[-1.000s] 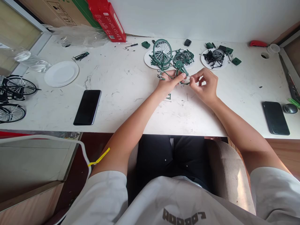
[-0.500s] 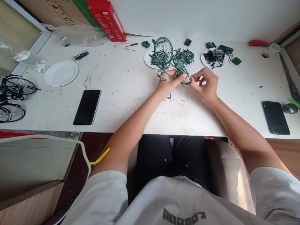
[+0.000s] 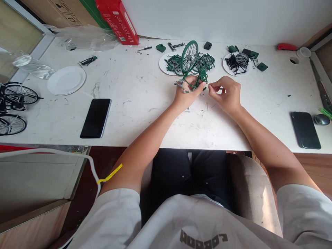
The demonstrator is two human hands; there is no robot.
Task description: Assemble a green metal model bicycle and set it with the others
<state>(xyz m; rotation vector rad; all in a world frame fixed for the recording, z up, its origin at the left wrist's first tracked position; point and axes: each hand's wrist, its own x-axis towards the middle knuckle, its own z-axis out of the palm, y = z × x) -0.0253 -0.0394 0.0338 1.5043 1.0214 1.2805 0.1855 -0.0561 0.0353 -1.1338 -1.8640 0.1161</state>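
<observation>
My left hand (image 3: 188, 90) is closed round the frame of a green model bicycle (image 3: 190, 57), whose spoked wheel stands up above the fingers. Just right of it, my right hand (image 3: 225, 92) has thumb and forefinger pinched close to the bicycle; whatever lies between the fingertips is too small to name. Behind the bicycle, a white plate (image 3: 163, 65) bears green bicycle parts (image 3: 206, 62). Thin small pieces lie on the white table (image 3: 145, 121) below my hands.
Another plate (image 3: 249, 71) holds black parts. One phone (image 3: 95, 118) lies left, another phone (image 3: 306, 130) right, beside a mouse (image 3: 321, 119). Plain plates (image 3: 66, 81), black model bicycles (image 3: 19, 94) and a red box (image 3: 118, 22) are at the left.
The green bicycle has turned in my left hand, so its wheel is seen more edge-on and a little further right. My right hand has shifted slightly left.
</observation>
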